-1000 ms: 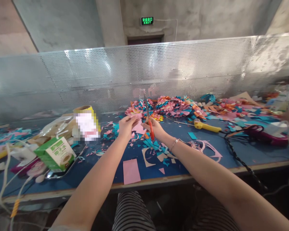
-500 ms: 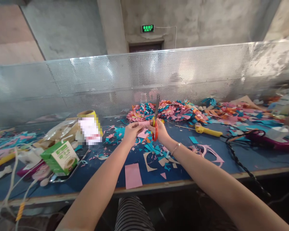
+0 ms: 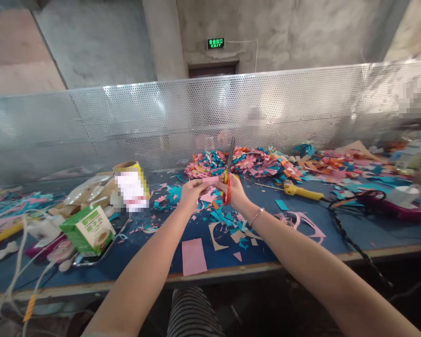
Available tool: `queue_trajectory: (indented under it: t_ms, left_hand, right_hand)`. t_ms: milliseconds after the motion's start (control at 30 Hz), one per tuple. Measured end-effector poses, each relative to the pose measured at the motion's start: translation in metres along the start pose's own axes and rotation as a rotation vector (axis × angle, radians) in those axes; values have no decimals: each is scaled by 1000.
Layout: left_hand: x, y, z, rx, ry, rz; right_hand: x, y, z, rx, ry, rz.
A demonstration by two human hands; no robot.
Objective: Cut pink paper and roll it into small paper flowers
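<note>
My left hand (image 3: 191, 193) is closed, its fingertips pinching one end of a small pink strip (image 3: 210, 179) that looks like felt or paper. At the strip's other end is my right hand (image 3: 239, 194), whose fingertips touch it. That same hand is closed around scissors (image 3: 227, 194) with red-orange handles, their blades pointing up and away from me. Beneath both hands lie blue, pink and cream scraps (image 3: 224, 217). A pink rectangle (image 3: 194, 257) rests flat near the table's front edge.
Behind my hands is a heap of multicoloured cut pieces (image 3: 245, 161) against a perforated metal screen (image 3: 126, 117). To the right lies a yellow-handled tool (image 3: 303, 191) with a black cord. Leftward are a green drink carton (image 3: 91, 231) on a metal tray and a yellow canister (image 3: 143, 182).
The scissors have tilted very slightly to the right. Both hands keep nearly the same position on the pink strip.
</note>
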State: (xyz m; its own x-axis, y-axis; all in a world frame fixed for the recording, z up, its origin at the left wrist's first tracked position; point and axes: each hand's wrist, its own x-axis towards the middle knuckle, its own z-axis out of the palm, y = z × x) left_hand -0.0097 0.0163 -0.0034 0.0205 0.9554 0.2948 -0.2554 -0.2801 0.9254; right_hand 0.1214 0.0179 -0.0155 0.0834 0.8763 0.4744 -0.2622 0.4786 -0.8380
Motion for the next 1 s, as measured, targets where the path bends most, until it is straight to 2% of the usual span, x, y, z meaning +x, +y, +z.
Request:
queue_trajectory:
  t_ms: [200,433,567,733,900,1000]
  left_hand:
    - [1,0,0,-14,28,33]
    - [5,-4,-2,82,52,81]
    - [5,-6,-2,-34,9,27]
    - [3,-8,-2,-62,-83,-54]
    - [5,-13,-3,18,-51,-15]
    - [6,-11,-4,-1,-15,10]
  right_hand:
    - [2,-2,1,19,-16,20]
    - [-3,-5,4,118,-38,118]
    - [-3,-7,4,150,-35,147]
    - [-2,-5,1,84,-55,160]
    - [-2,2,-1,-9,-149,114]
    - [-2,2,-5,-148,-205,80]
